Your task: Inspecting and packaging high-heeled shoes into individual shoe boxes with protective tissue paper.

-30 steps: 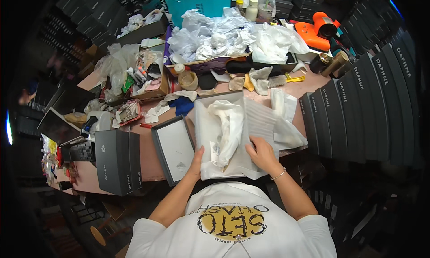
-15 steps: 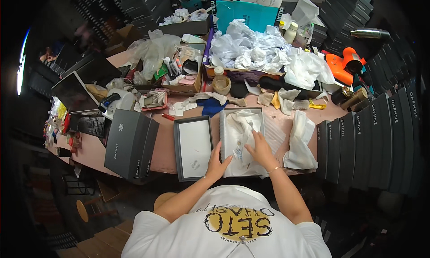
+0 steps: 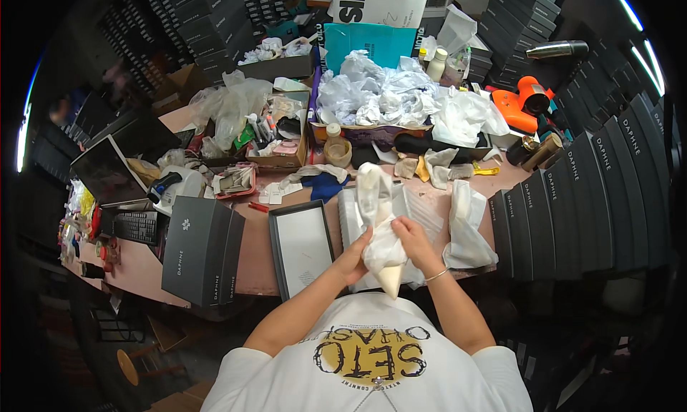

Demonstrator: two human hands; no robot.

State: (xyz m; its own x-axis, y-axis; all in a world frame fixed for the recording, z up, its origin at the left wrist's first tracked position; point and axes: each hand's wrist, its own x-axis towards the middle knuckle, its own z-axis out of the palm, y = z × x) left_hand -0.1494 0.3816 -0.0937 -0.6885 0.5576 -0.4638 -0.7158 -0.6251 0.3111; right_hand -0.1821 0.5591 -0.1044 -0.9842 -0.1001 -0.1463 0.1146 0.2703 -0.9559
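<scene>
Just below the middle of the frame, your left hand point(image 3: 356, 252) and right hand point(image 3: 411, 234) are both closed around a cream pointed shoe point(image 3: 383, 253) swaddled in white tissue paper point(image 3: 375, 190); its tapered toe points down toward your chest, and the loose tissue rises limp and crinkled above your hands. The shoe is lifted off the counter point(image 3: 252, 253), just above the open shoe box point(image 3: 415, 219) lined with more white paper. By the look of it you are midway through wrapping or unwrapping the shoe; which way it runs cannot be told from here. The next move probably calls for a light pinch on thin, tear-prone tissue while the other hand steadies the smooth, stiff toe. To the left lies a shallow box lid point(image 3: 301, 246) with a dark rim and pale flat inside, and further left a matte black shoe box point(image 3: 202, 249) with crisp edges. A second wrapped bundle point(image 3: 466, 226) sits right of the open box, soft and lumpy. A heap of crumpled white paper point(image 3: 386, 97) fills the upper middle
</scene>
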